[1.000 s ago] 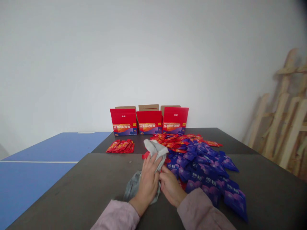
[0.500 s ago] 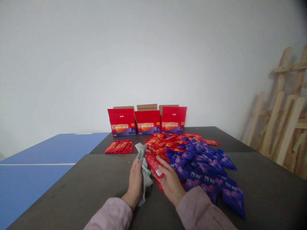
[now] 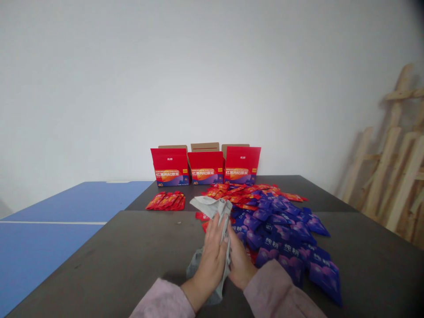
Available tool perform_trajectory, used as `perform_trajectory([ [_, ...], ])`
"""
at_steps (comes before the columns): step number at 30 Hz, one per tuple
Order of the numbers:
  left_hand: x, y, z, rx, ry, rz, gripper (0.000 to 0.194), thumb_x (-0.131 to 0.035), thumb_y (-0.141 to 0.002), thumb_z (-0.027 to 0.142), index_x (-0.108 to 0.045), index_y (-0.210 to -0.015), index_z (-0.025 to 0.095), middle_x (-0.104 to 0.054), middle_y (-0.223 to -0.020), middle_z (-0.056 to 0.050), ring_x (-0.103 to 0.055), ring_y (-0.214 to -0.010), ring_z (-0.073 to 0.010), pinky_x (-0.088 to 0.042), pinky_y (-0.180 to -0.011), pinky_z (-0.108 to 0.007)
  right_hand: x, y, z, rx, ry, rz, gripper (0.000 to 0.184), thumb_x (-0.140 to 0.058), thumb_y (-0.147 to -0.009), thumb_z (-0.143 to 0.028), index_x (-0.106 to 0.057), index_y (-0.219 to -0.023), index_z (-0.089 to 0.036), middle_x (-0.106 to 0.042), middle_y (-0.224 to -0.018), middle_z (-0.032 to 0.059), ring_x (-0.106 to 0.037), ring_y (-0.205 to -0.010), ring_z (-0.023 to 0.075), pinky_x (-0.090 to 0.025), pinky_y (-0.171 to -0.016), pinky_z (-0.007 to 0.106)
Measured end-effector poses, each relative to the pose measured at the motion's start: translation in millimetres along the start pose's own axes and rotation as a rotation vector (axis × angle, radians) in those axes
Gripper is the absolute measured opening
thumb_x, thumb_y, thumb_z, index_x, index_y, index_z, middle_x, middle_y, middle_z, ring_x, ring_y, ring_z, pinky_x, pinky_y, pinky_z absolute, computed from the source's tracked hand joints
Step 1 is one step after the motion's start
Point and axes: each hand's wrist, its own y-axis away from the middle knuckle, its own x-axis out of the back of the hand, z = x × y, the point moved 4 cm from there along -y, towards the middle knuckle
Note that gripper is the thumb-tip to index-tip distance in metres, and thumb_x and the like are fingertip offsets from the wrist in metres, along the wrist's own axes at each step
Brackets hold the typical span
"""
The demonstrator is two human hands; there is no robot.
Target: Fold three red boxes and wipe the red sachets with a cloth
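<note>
A grey cloth (image 3: pixel 212 205) is pressed between the left hand (image 3: pixel 210 265) and the right hand (image 3: pixel 239 258) (both grips flattened together on it, palm toward palm), just above the tabletop (image 3: pixel 99 251). Purple sachets (image 3: pixel 281 234) are heaped beside the right hand, red sachets (image 3: pixel 228 194) beyond them, and three open red boxes (image 3: pixel 205 168) are stood along the far edge

Soft, flat indoor light, only a faint shadow by the left hand (image 3: pixel 210 265), no glare, dark top-right corner, slightly bowed table (image 3: pixel 82 265) edges
</note>
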Motion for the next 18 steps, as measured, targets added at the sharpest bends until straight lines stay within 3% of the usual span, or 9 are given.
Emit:
perform_trajectory([
  [4,6.8,-12,-8,-0.049,-0.117,0.075,0.051,-0.039,-0.102,0.037,-0.040,-0.153,0.033,-0.024,-0.167,0.000,-0.013,-0.155,-0.0245,-0.006,-0.127,-0.053,-5,5,2,-0.024,-0.009,-0.074,0.060,-0.058,-0.086,-0.066,-0.062,-0.133,-0.029,-0.074,-0.119,0.0055,-0.063,-0.120,0.0255,-0.051,-0.099,0.044],
  [9,24.0,-18,-38,0.109,-0.035,0.320,0.050,-0.040,-0.101,0.037,-0.044,-0.150,0.027,-0.040,-0.160,-0.006,-0.030,-0.150,-0.0247,-0.018,-0.126,-0.049,-13,9,19,-0.071,0.017,-0.150,0.055,-0.060,-0.088,-0.061,-0.060,-0.135,-0.031,-0.072,-0.125,0.0048,-0.060,-0.123,0.0245,-0.046,-0.104,0.046],
  [11,21.3,-14,-36,0.104,-0.035,0.296,0.050,-0.041,-0.101,0.037,-0.044,-0.150,0.028,-0.038,-0.161,-0.005,-0.026,-0.152,-0.0254,-0.017,-0.126,-0.050,-12,7,22,-0.088,0.032,-0.180,0.057,-0.055,-0.089,-0.066,-0.063,-0.132,-0.030,-0.073,-0.122,0.0059,-0.062,-0.121,0.0254,-0.047,-0.103,0.047],
  [14,8.8,-8,-18,0.002,-0.106,0.158,0.051,-0.040,-0.101,0.034,-0.043,-0.152,0.030,-0.032,-0.164,-0.002,-0.015,-0.155,-0.0257,-0.010,-0.127,-0.051,-5,2,18,-0.100,0.027,-0.182,0.063,-0.047,-0.088,-0.074,-0.068,-0.125,-0.028,-0.075,-0.116,0.0076,-0.064,-0.118,0.0269,-0.048,-0.101,0.047],
  [16,2.4,-7,-8,-0.050,-0.129,0.098,0.052,-0.039,-0.101,0.032,-0.040,-0.153,0.031,-0.032,-0.164,-0.001,-0.015,-0.155,-0.0248,-0.008,-0.128,-0.050,0,1,16,-0.104,0.009,-0.156,0.063,-0.046,-0.087,-0.075,-0.070,-0.122,-0.028,-0.075,-0.115,0.0072,-0.064,-0.117,0.0267,-0.049,-0.100,0.046],
  [18,2.2,-9,-6,-0.065,-0.148,0.113,0.050,-0.039,-0.101,0.031,-0.043,-0.151,0.031,-0.035,-0.162,-0.002,-0.021,-0.153,-0.0246,-0.008,-0.127,-0.050,2,2,16,-0.091,-0.013,-0.131,0.058,-0.050,-0.088,-0.071,-0.068,-0.125,-0.030,-0.074,-0.119,0.0055,-0.063,-0.119,0.0256,-0.049,-0.101,0.046],
])
